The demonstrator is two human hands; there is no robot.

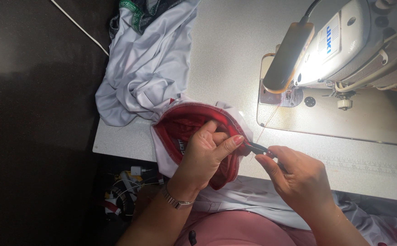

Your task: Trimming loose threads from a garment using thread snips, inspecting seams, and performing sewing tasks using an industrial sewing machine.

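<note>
The table [235, 59] fills the upper right, its near edge running from lower left toward the right; bare room lies between the cloth and the machine. The sewing machine [344, 50] sits at the far right, its lamp lit over the needle plate [282, 95]. White cloth [143, 68] spills over the table's left edge and lies bunched there. The red collar [184, 125], stitched along its rim, rests at the near edge, partly overhanging it. The left hand [205, 152] pinches the collar's rim, fingers closed on the fabric. The right hand [298, 175] is just beside it, fingers clamped on a small dark snipper [258, 148] whose tip meets the rim. A thin thread [269, 118] runs up toward the needle.
</note>
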